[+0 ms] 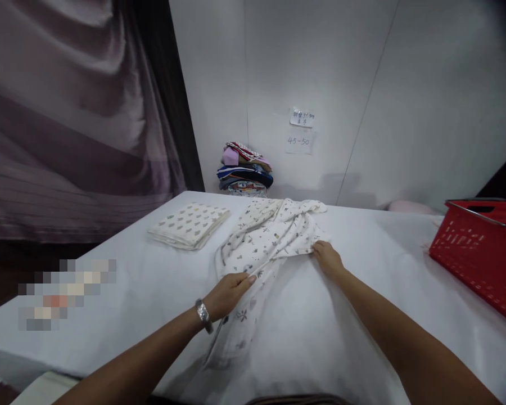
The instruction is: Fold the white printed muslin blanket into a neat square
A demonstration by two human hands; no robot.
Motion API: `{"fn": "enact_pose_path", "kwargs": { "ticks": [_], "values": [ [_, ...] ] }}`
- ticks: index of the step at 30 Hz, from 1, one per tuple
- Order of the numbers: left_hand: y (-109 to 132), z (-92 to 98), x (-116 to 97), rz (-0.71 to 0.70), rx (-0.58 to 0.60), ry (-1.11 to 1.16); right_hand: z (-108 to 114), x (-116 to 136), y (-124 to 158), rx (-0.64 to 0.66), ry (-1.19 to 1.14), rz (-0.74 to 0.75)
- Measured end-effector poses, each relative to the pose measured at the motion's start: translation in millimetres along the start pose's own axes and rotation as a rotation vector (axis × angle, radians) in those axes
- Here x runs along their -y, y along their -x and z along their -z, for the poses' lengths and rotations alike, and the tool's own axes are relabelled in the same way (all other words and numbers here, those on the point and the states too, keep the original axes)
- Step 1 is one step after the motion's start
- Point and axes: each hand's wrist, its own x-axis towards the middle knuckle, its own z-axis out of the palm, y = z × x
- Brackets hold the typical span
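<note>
Left hand: forearm extended, palm down, grip pinched on near edge of printed cloth. Right hand: arm outstretched, grip closed on its right corner. Printed cloth lies rumpled mid-worktop.

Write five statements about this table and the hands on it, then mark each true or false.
1. The left hand and the right hand both touch the printed cloth on the table. True.
2. The red basket stands at the table's left edge. False: it stands at the right edge.
3. A folded cloth lies to the left of the printed cloth, apart from it. True.
4. The bracelet is on the right wrist. False: it is on the left wrist.
5. The stack of clothes sits inside the red basket. False: it is piled by the wall, beyond the table's far edge.
</note>
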Motion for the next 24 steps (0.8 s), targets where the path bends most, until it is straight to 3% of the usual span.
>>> {"fn": "enact_pose_path", "kwargs": {
  "ticks": [5,11,15,19,22,24],
  "values": [
    [-3.8,16.1,7.0,0.016,-0.089,-0.005,14.3,-18.8,-25.9,0.023,-0.101,0.016],
    [-12.3,27.3,11.1,0.014,-0.163,-0.020,50.2,-35.1,-44.7,0.006,-0.383,0.004],
    [-13.7,29.9,0.5,-0.011,-0.128,-0.005,89.7,-27.8,-46.7,-0.159,-0.505,-0.012],
    [-5.2,41.2,-16.6,-0.069,-0.061,-0.070,149.0,-8.6,-24.5,-0.306,-0.324,0.107],
    [11.2,63.8,-28.3,-0.116,-0.064,-0.039,192.4,8.0,16.2,-0.248,-0.170,0.214],
    [26.9,82.2,-33.9,-0.149,-0.178,-0.070,208.9,18.2,52.6,-0.168,-0.080,0.291]
  ]
}}
